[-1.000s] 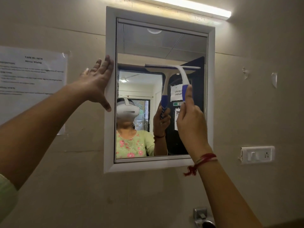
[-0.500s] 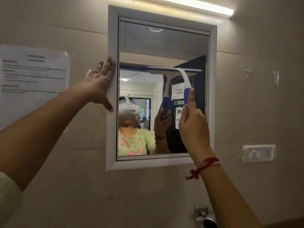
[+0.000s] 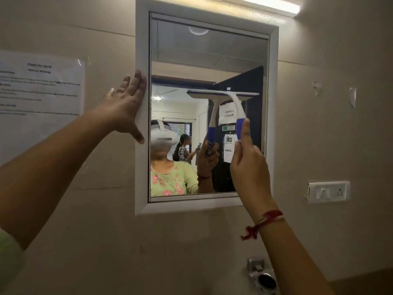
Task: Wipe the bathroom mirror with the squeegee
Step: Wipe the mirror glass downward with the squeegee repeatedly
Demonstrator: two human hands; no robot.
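Observation:
A white-framed mirror [image 3: 274, 103] hangs on the beige wall. My right hand [image 3: 248, 165] grips the blue handle of a white squeegee [image 3: 238, 103], whose blade lies flat and level against the right half of the glass, about midway up. My left hand [image 3: 127, 107] rests flat with spread fingers on the frame's left edge. The glass reflects the squeegee, my hand and a person wearing a headset.
A printed paper sheet [image 3: 40, 90] is taped to the wall at left. A white switch plate [image 3: 328, 191] sits at right, a tube light [image 3: 265, 4] above the mirror, and a chrome tap fitting [image 3: 262, 277] below.
The squeegee blade has slid a little down the glass with my right hand. My left hand stays on the frame.

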